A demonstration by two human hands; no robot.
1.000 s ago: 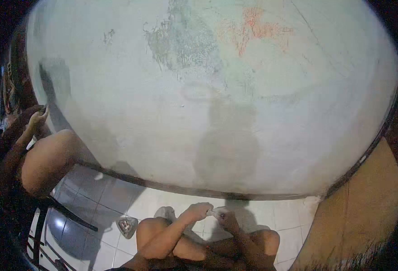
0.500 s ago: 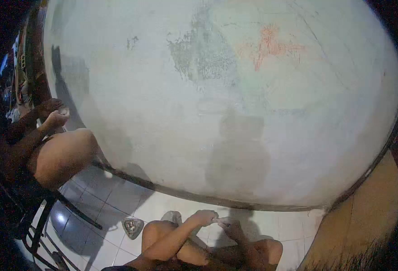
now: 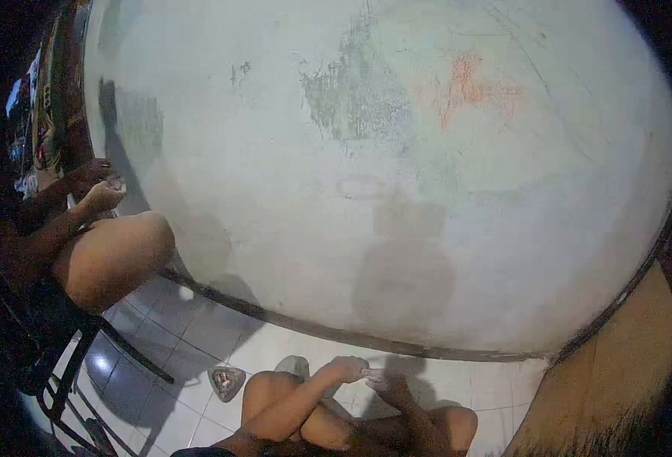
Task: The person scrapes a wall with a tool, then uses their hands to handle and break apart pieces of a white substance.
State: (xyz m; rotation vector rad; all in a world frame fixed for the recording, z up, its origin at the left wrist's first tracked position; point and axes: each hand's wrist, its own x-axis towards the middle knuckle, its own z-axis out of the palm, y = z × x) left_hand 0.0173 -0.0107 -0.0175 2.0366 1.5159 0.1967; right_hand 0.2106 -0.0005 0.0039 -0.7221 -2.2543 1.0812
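Observation:
My left hand (image 3: 347, 369) is in front of my crossed legs, its fingers closed in a pinch. Facing it, my right hand (image 3: 385, 383) is closed too, its fingertips meeting those of the left. Something small and pale shows where the fingertips come together; I cannot tell what it is. Just beyond my left knee stands a pale grey rounded thing (image 3: 293, 366), partly hidden by the leg. To the left of that knee, a triangular grey dish (image 3: 226, 382) with small things inside rests on the tiles.
Ahead rises a stained whitish wall (image 3: 290, 221) with a dark strip along its foot. At left another person (image 3: 115, 259) sits on a dark-framed chair (image 3: 134, 356), hands together. White floor tiles (image 3: 191, 346) lie between us. A brown panel (image 3: 610, 365) stands at right.
The view has swung slightly, so the wall marks and the other person sit a little further right. My hands keep nearly the same place, fingertips still together.

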